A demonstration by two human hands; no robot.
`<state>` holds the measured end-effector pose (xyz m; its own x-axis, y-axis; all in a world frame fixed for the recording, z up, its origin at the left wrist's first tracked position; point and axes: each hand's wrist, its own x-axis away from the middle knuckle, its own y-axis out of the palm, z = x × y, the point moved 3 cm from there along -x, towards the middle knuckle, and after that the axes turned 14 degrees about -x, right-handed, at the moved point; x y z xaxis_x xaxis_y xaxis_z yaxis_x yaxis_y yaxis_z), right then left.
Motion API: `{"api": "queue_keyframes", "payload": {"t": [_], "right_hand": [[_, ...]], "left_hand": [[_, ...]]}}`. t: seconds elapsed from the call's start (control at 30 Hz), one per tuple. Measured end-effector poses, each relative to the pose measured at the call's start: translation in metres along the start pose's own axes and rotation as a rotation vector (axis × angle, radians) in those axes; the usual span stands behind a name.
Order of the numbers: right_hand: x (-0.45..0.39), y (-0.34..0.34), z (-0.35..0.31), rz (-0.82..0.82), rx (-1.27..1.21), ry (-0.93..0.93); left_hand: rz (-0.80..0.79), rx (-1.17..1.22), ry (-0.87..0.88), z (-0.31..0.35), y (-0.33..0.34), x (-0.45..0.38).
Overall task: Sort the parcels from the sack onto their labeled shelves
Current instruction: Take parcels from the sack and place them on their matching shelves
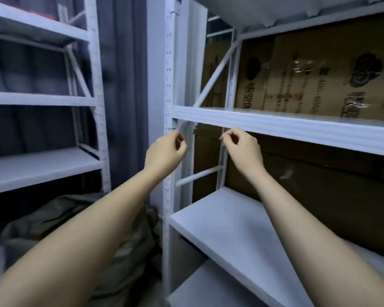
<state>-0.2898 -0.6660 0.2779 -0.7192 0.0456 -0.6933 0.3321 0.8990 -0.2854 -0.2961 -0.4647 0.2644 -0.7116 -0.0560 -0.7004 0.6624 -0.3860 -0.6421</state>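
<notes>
Both my arms reach up toward the left end of the white right-hand rack. My left hand hovers beside the rack's front post, its fingers curled, with nothing visible in it. Just under the middle shelf board, my right hand has thumb and forefinger tips brought together; I see no object between them. The olive-green sack lies crumpled on the floor at the lower left, partly hidden by my left forearm. No parcel shows in view.
A second white rack stands at the left with bare boards. Brown cardboard boxes fill the space behind the right rack. A lower bare board sits beneath my right arm. Dark curtain hangs between the racks.
</notes>
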Motion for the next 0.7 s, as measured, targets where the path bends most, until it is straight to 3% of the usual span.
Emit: {"api": "queue_keyframes", "payload": {"t": [0.1, 0.23, 0.33, 0.7], "right_hand": [[0.000, 0.094, 0.019, -0.134, -0.089, 0.087], [0.005, 0.216, 0.052, -0.370, -0.163, 0.208], [0.006, 0.301, 0.076, -0.528, -0.181, 0.270], [-0.019, 0.563, 0.167, -0.888, -0.150, 0.406]], "left_hand": [[-0.081, -0.017, -0.202, -0.104, -0.003, 0.009], [-0.206, 0.293, -0.549, -0.218, 0.003, 0.014], [-0.271, 0.340, -0.712, -0.288, 0.010, 0.016], [-0.484, 0.234, -0.992, -0.490, 0.090, 0.022]]}}
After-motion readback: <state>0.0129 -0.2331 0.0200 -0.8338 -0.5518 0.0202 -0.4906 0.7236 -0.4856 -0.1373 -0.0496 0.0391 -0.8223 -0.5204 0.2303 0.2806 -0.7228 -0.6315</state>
